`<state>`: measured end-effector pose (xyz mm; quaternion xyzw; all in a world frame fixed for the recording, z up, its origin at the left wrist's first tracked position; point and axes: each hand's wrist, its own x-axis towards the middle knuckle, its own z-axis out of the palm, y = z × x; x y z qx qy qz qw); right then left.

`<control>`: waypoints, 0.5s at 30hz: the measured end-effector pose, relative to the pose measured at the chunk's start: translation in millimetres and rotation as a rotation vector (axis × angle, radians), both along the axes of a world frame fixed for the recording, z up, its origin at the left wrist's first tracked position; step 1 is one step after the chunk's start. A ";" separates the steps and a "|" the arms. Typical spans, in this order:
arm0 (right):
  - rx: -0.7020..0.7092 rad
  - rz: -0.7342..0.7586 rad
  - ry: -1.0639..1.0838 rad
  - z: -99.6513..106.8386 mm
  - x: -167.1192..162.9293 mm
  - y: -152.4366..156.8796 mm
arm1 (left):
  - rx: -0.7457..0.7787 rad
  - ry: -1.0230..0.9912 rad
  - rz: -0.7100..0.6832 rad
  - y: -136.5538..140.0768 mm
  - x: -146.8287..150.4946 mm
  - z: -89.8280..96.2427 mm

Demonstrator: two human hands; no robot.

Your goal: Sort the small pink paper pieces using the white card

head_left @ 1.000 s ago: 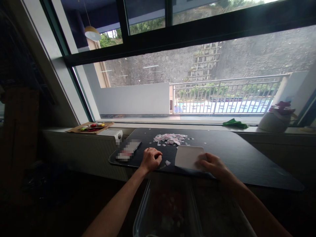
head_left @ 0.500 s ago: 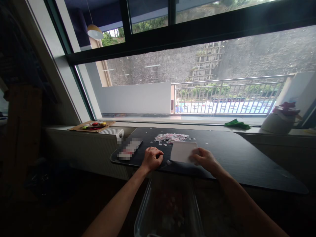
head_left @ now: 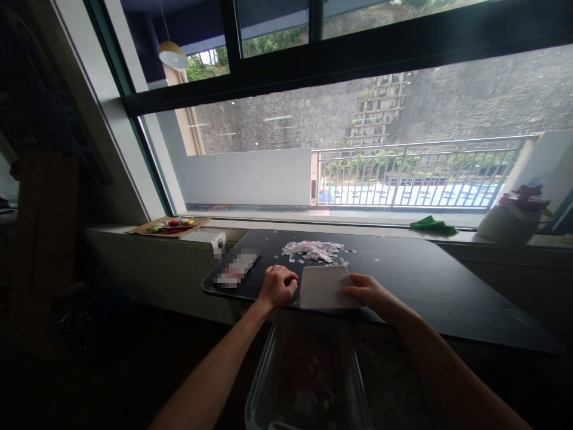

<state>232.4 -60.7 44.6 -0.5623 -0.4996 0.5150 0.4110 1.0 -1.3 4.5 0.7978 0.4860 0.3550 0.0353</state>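
Head: white card (head_left: 323, 288), long axis crosswise.

The tabletop (head_left: 416, 275) looks smooth, satiny, the scraps (head_left: 313, 249) on it papery, the card (head_left: 323, 288) at its edge matt, the bin (head_left: 258, 382) below it glossy plastic

A pendant lamp (head_left: 173, 55) is hanging in the upper left. On the windowsill (head_left: 250, 226), a brown board (head_left: 140, 230) is holding colourful pieces (head_left: 173, 223) at centre left, while a green cloth (head_left: 433, 225) is lying at centre right, near a pale rounded vessel (head_left: 508, 224). Brown cardboard (head_left: 45, 239) is standing at far left.
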 end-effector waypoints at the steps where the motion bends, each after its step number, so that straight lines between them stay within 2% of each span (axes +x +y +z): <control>1: 0.014 0.005 0.012 0.2 0.7 -0.9 | 0.002 0.000 0.002 0.5 0.0 -0.6; 15: 0.264 0.163 -0.112 -3.0 15.0 -11.1 | -0.004 -0.004 0.007 -0.5 0.3 -0.7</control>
